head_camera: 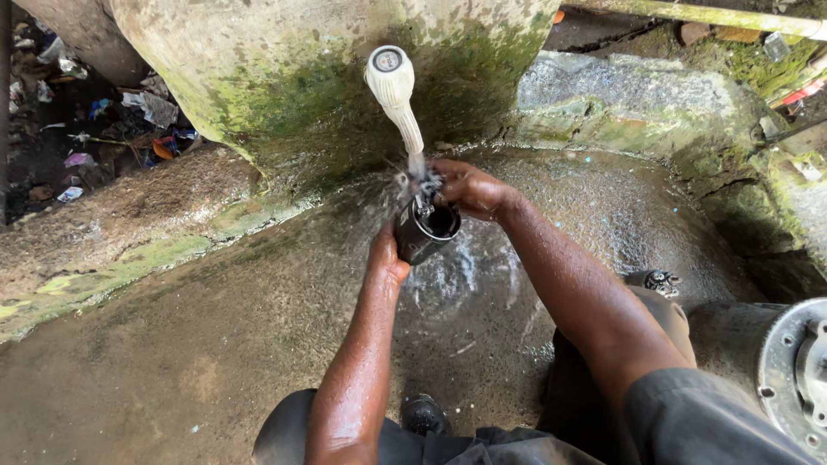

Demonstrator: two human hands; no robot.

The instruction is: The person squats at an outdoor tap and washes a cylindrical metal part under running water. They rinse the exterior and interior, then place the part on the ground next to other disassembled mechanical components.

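A white plastic tap [393,90] sticks out of a mossy concrete tank and pours water. Under the stream I hold a dark round metal cup-like part [424,231], tilted, with its open mouth facing up and right. My left hand [387,257] grips it from below on its left side. My right hand [468,188] rests on its upper rim, fingers at the mouth, right under the tap. Water splashes around both hands.
The wet concrete floor [215,344] slopes around me, with a mossy raised kerb [129,258] at left and rough stone [637,103] at right. Litter [103,129] lies at the far left. A round metal machine part [797,375] sits at the lower right.
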